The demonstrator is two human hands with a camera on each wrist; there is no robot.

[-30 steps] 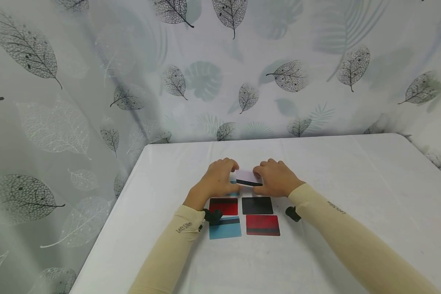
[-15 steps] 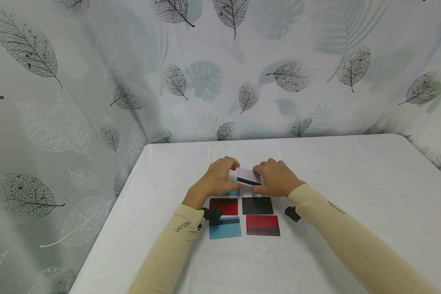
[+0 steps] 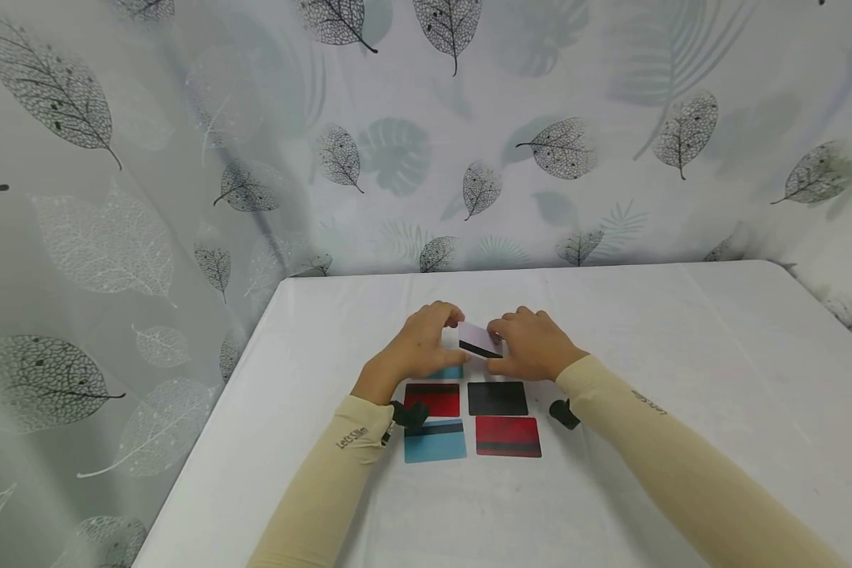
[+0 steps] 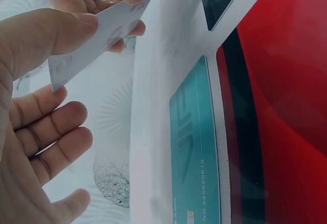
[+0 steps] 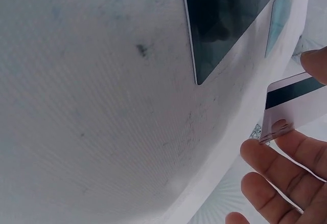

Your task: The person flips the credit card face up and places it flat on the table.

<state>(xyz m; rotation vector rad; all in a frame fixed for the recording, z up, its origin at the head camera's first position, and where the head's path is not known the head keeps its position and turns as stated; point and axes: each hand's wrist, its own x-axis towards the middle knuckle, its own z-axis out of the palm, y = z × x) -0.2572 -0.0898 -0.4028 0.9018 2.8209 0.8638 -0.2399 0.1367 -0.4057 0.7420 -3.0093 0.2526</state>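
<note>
A pale card with a dark stripe is held above the table between both hands, its stripe sloping down to the right in the head view. My left hand pinches its left end; in the left wrist view the thumb lies on the card's face while several fingers spread below. At the other end, my right hand grips the card, with the thumb and fingertips at its opposite edges. A teal card lies beneath the left hand, partly hidden in the head view.
On the white table lie a red card, a black card, a blue card and another red card, in two rows nearer the body. Leaf-patterned curtains hang behind and to the left.
The pale card has tilted, its left end rising and its stripe slanting more. My left hand has shifted slightly up and right; the right hand is nearly still. The cards on the table stay put.
</note>
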